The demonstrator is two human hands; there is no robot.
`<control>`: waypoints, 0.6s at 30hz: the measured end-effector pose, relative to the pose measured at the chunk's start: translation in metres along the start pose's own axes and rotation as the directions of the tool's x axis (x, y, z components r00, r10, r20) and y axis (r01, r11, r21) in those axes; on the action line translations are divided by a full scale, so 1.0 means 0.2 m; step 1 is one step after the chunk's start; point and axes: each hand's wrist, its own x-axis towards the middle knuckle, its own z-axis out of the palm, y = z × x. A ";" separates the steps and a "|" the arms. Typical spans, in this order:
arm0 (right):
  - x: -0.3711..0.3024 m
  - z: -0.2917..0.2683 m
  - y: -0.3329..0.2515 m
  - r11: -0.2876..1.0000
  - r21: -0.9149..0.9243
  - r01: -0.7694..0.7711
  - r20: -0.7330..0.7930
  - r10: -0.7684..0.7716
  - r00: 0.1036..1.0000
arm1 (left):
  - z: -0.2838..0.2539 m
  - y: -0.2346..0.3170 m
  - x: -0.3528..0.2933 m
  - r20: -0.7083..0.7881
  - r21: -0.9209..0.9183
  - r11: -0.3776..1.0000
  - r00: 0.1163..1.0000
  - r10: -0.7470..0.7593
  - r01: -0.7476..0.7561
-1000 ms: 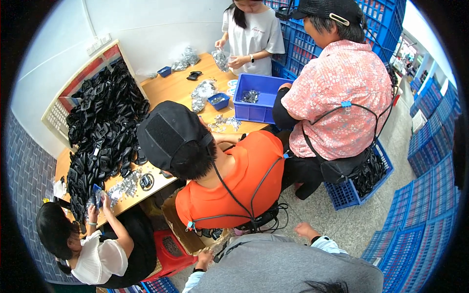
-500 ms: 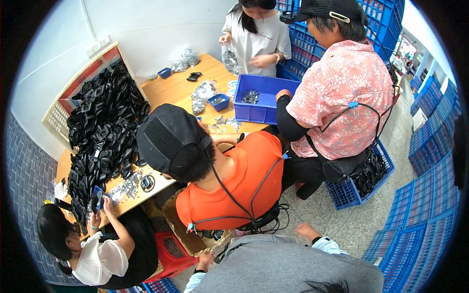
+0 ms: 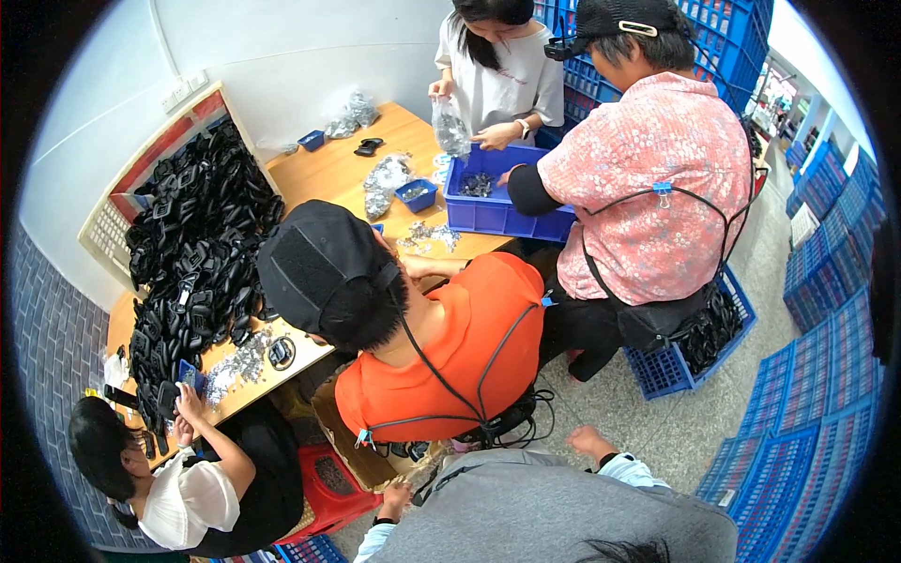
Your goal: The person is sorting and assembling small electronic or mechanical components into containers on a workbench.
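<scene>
Cardboard box (image 3: pixel 343 433) near curled left hand (image 3: pixel 394 500) (any hold unclear), right hand (image 3: pixel 588 444) loosely open, empty, arms apart

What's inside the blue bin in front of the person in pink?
The blue bin shows small dark, shiny pieces. A black sleeve covers part of its interior, which cannot be seen.

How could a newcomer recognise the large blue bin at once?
Find the wooden table by the white wall. At its right end, in front of the person in pink, is the blue bin. It has solid walls and is much bigger than the blue trays nearby.
</scene>
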 end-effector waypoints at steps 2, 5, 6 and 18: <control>0.01 0.01 0.03 1.000 0.003 0.015 -0.001 -0.015 1.000 | 0.01 0.00 -0.01 -0.011 -0.001 1.000 1.000 0.001 -0.001; -0.03 -0.01 0.00 1.000 0.013 0.003 0.001 -0.004 1.000 | 0.02 0.00 -0.02 -0.029 0.000 1.000 1.000 0.007 -0.007; -0.06 -0.01 -0.03 0.999 0.032 -0.007 -0.001 0.007 1.000 | 0.02 0.00 -0.02 -0.035 0.003 1.000 0.999 0.012 -0.012; -0.09 -0.03 -0.01 0.999 0.011 0.037 0.004 -0.037 0.999 | 0.05 -0.03 0.00 -0.034 0.009 1.000 0.999 0.030 -0.030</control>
